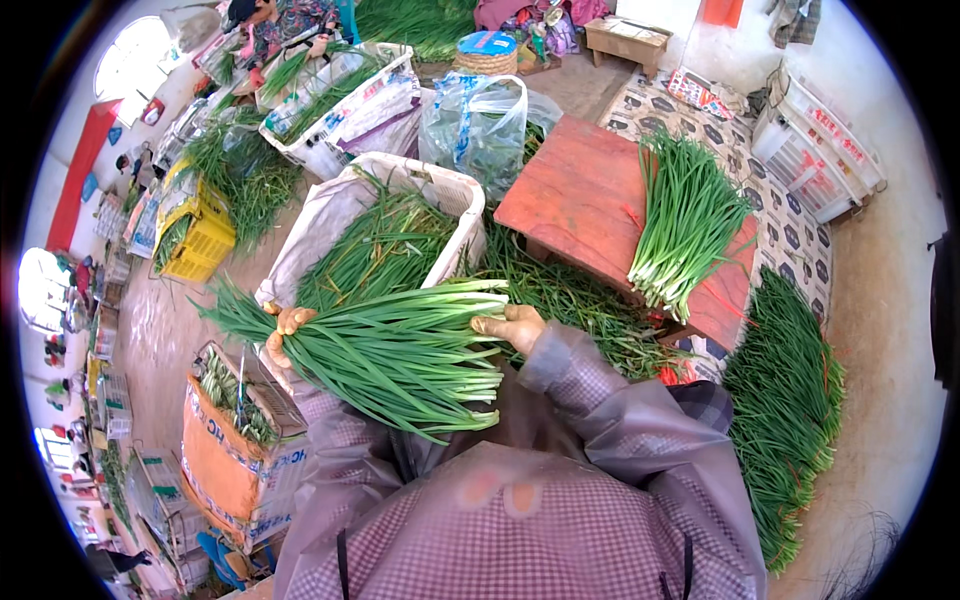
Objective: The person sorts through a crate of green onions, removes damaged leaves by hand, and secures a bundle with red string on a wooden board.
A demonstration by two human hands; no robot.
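A loose bunch of garlic chives (397, 337) lies sideways in front of my body, its white stem ends fanned out on the right. My left hand (289, 330) is wrapped around the leafy part near the left end. At the stem ends, my right hand (517, 328) has its thumb over some stalks; its other fingers are mostly hidden. Beyond the bunch stands a white plastic crate (469, 225), lined with pale sheeting and holding loose green leaves (375, 240). On the low reddish table (570, 187) to the right rests another bunch of chives (686, 217).
Stacked chive bundles (780, 420) lie on the floor at right. Loose trimmings (570, 307) cover the ground beside the table. An orange-covered crate (217, 457) stands at lower left, a yellow crate (199, 232) farther off. Another person (289, 30) handles greens at the upper left.
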